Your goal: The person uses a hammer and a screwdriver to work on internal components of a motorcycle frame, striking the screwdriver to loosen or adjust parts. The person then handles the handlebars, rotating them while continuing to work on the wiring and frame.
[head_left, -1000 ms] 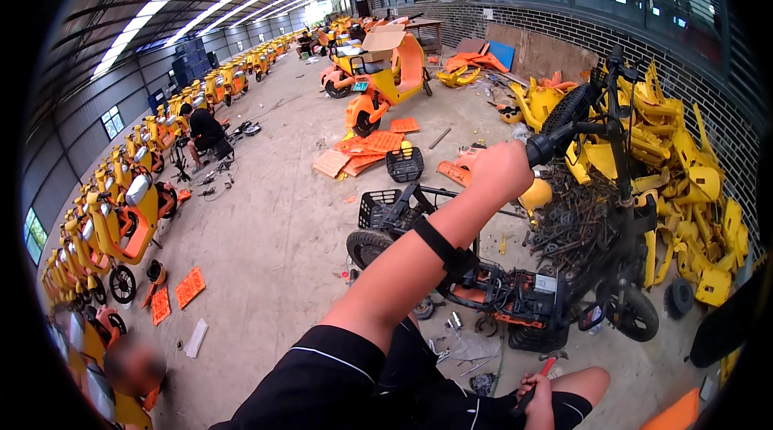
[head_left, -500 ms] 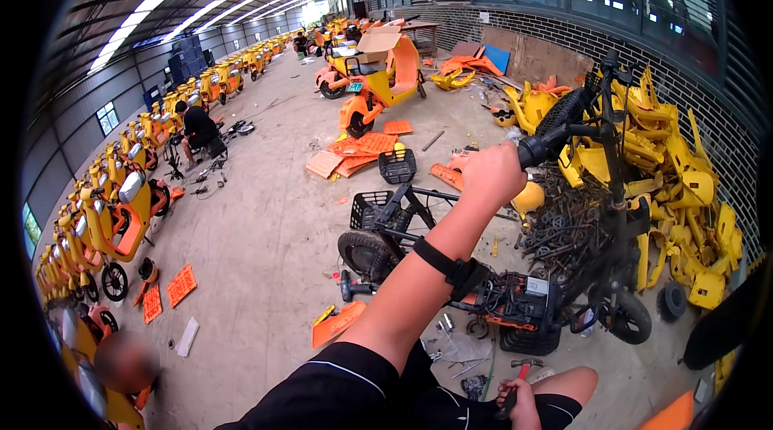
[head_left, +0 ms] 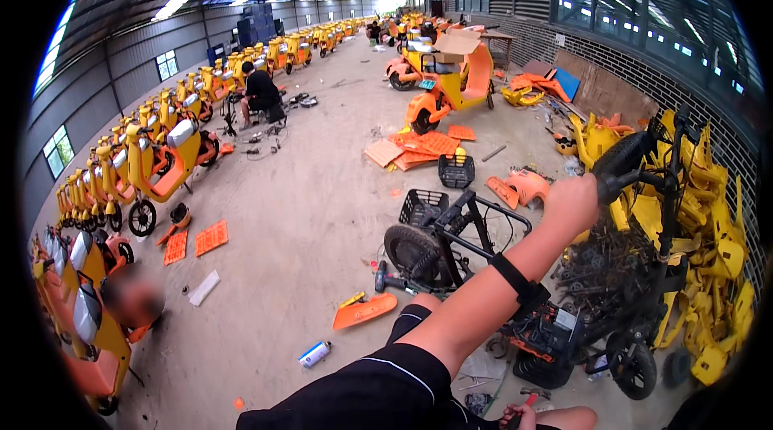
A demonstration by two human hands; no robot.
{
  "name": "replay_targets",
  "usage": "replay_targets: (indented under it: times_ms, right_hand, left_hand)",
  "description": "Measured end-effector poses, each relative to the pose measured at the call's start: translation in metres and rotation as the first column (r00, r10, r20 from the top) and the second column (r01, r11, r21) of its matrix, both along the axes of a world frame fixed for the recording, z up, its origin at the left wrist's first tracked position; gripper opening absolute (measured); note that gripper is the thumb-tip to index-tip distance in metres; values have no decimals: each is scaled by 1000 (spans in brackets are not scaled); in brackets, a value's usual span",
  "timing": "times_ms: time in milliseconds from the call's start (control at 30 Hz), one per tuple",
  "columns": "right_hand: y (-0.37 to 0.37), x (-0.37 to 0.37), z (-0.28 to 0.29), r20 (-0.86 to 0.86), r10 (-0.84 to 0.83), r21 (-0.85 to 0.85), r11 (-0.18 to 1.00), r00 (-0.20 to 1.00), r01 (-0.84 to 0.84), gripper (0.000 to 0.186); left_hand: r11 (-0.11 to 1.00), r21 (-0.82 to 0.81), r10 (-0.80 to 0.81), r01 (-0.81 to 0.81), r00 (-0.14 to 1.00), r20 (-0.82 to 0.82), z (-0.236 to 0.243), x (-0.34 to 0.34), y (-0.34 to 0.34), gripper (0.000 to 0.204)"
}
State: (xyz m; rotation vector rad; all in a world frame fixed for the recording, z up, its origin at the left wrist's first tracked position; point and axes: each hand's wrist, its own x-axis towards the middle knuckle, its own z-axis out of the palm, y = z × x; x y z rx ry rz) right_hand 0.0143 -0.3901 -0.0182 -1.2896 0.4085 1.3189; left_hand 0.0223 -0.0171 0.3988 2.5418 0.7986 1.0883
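My left hand (head_left: 573,203) is closed around the black handlebar grip (head_left: 609,187) of a stripped electric scooter. Its bare black frame (head_left: 477,246) lies low in front of me, with a rear wheel (head_left: 412,254) at the left and a front wheel (head_left: 633,365) at the right. A black strap (head_left: 519,280) circles my left forearm. At the bottom edge, my right hand (head_left: 520,416) is wrapped round a hammer (head_left: 533,394) by my knee; its head points up. Part of that hand is cut off by the picture's edge.
Yellow body panels (head_left: 708,269) are heaped at the right, beside dark metal parts (head_left: 604,269). Left of the frame lie a cordless drill (head_left: 388,278), an orange panel (head_left: 364,312) and a spray can (head_left: 314,354). Scooters (head_left: 165,160) line the left; a person (head_left: 260,93) crouches there.
The view has swung left, so the scene sits further right and a spray can has come into sight. My left hand still grips the handlebar; my right hand still holds the hammer.
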Motion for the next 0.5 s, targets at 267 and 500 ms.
replay_targets:
  times_ms: [267,500]
  right_hand:
    - [-6,7,4,-65,-10,102,995,998,16,22]
    - [-4,-5,13,-88,-52,92,994,995,60,20]
  left_hand:
    - [998,66,26,-25,999,-23,1,9,2,23]
    - [1000,25,1,1,999,-44,0,4,3,24]
